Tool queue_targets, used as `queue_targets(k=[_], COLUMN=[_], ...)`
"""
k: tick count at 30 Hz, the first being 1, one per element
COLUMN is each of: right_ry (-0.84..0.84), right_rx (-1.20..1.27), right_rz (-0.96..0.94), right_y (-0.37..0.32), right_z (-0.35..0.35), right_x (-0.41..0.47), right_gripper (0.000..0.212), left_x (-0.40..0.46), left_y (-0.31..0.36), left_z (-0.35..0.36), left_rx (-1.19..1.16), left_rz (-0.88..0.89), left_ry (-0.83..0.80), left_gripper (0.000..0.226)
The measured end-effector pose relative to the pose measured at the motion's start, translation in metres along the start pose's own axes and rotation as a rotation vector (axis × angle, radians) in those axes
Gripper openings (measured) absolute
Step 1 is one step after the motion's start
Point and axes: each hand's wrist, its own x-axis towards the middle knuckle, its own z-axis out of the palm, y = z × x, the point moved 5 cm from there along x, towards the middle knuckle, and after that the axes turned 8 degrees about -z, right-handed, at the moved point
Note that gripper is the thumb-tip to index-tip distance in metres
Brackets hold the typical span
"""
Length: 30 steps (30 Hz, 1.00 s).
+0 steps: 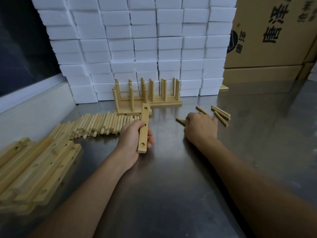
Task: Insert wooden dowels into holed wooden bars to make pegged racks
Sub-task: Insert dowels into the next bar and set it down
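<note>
Stacked closest to the person, at the left edge of the steel table [171, 169], a pile of blank holed bars [34, 167] is waiting with every hole empty, so plenty of work is remaining. Just beyond it a heap of loose dowels [101, 123] is lying in a row, also unused. Moving right, the left hand [133, 140] is holding one holed bar [144, 128] with its fingers curled round the wood, the drilled face turned up and no peg in any of its visible holes. Behind it, against the wall of white foam blocks [137, 45], finished racks [147, 93] are standing with their pegs upright, so some of the job looks done. Further right, the right hand [199, 127] is resting knuckles-up on the table over a few scattered dowels [220, 113]; a dowel end is poking out by its thumb, but whether the fingers are pinching it I cannot tell. Cardboard boxes [267, 36] are filling the far right corner.
</note>
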Motion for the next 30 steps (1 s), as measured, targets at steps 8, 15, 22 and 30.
queue_targets(k=[8,15,22,30], right_ry=[-0.045,-0.044,0.072,0.274], right_rx=[0.026,0.185,0.397,0.439], right_rz=[0.019,-0.096,-0.271,-0.26], right_y=[-0.005,-0.018,-0.04,-0.034], right_z=[0.004,0.0,0.0,-0.012], right_x=[-0.004,-0.006,-0.014,-0.018], right_gripper=[0.033,0.016,0.036,0.043], left_x=[0.001,0.001,0.001,0.001], left_y=[0.0,0.0,0.001,0.0], left_z=[0.0,0.0,0.001,0.002], left_rx=[0.019,0.022,0.025,0.001], left_rz=[0.01,0.022,0.041,0.041], left_ry=[0.01,0.019,-0.003,-0.043], left_gripper=[0.025,0.025,0.018,0.018])
